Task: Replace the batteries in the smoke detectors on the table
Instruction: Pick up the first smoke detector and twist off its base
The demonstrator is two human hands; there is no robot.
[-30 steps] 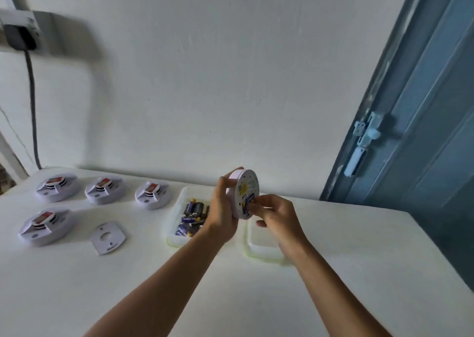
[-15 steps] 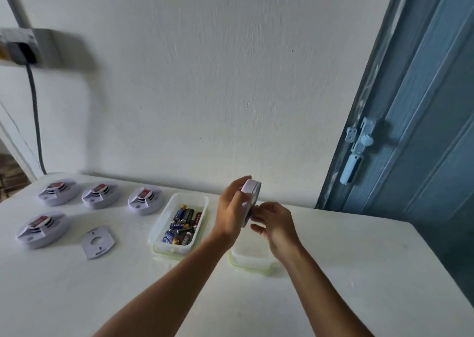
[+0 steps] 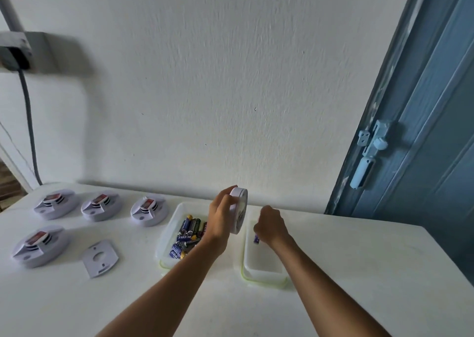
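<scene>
The left hand (image 3: pixel 220 220) grips a round white smoke detector (image 3: pixel 239 209), fingers curled over its top edge, holding it on edge above the white table (image 3: pixel 359 272), between two clear plastic tubs. The detector's back faces right; any label on it is too blurred to read.

The right hand (image 3: pixel 272 225) hangs over the far end of the right-hand tub (image 3: pixel 261 267), fingers curled downward. A small dark blue battery (image 3: pixel 256 238) shows just under the fingers; whether the hand pinches it or it is free cannot be told. The rest of this tub shows only its bare bottom.

Just left of the held detector, the other tub (image 3: pixel 166 236) holds a pile of batteries (image 3: pixel 188 234), mostly blue and black with gold ends. One blue battery shows white letters reading "CELL"; the other writing is illegible.

Further left, four more smoke detectors rest on the table, each white with a red patch on top: three in a back row (image 3: pixel 56 203) (image 3: pixel 100 206) (image 3: pixel 148 210) and one nearer (image 3: pixel 39 245). Beside that one lies a flat white mounting plate (image 3: pixel 100 257) with a round hole.

Behind the table stands a white wall, with a blue door (image 3: pixel 423 131) and its pale blue latch at right.
</scene>
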